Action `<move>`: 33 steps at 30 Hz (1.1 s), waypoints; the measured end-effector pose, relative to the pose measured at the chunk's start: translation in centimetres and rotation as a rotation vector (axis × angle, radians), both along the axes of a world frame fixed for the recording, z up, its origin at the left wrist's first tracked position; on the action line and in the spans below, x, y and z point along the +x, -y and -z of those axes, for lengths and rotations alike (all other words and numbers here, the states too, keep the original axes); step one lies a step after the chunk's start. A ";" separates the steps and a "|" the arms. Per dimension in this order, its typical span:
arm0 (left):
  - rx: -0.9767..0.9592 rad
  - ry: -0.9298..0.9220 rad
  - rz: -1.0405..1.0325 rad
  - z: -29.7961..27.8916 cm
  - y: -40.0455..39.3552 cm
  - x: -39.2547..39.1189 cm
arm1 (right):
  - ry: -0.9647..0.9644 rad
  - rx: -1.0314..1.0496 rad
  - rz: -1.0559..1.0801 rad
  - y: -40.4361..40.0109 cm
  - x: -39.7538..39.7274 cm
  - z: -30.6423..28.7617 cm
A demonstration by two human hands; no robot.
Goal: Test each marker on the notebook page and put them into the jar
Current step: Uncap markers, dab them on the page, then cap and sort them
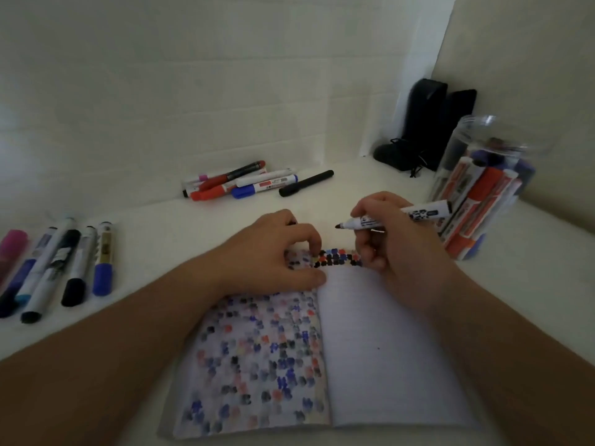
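The right hand [380, 233] holds an open marker [396, 218], its tip pointing to nine o'clock, just above the notebook [370, 342]. The left hand [273, 252] presses the page flat, fingers bent (its cap may hide there). Dab gently beside the old dots. The jar [483, 188] waits at three o'clock.
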State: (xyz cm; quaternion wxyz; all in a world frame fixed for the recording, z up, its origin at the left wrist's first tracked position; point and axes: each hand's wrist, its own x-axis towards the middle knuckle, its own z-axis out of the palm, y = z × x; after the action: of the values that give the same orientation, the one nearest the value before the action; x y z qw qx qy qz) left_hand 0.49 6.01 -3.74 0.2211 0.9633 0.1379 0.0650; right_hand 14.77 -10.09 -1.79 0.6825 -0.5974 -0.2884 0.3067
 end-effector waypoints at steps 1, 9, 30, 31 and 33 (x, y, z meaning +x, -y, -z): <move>0.009 -0.008 0.010 0.2 -0.3 -0.1 | 0.016 -0.012 -0.015 0.0 0.0 0.0; -0.046 -0.056 0.020 -0.1 -0.6 0.4 | 0.494 -0.290 0.045 -0.6 -0.9 1.5; -0.097 -0.084 0.025 -0.2 -0.7 0.3 | 0.456 -0.329 0.048 -0.8 -0.9 2.0; -0.098 -0.083 0.025 -0.2 -0.6 0.3 | 0.464 -0.330 0.050 -0.8 -0.9 2.0; -0.098 -0.081 0.028 -0.2 -0.7 0.3 | 0.488 -0.332 0.056 -0.9 -0.9 2.1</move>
State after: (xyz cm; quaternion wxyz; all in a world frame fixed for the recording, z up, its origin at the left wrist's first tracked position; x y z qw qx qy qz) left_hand 0.82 6.67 -3.55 0.2630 0.9550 0.1363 0.0163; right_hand 13.84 -9.21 -3.88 0.4940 -0.7648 -0.3733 0.1782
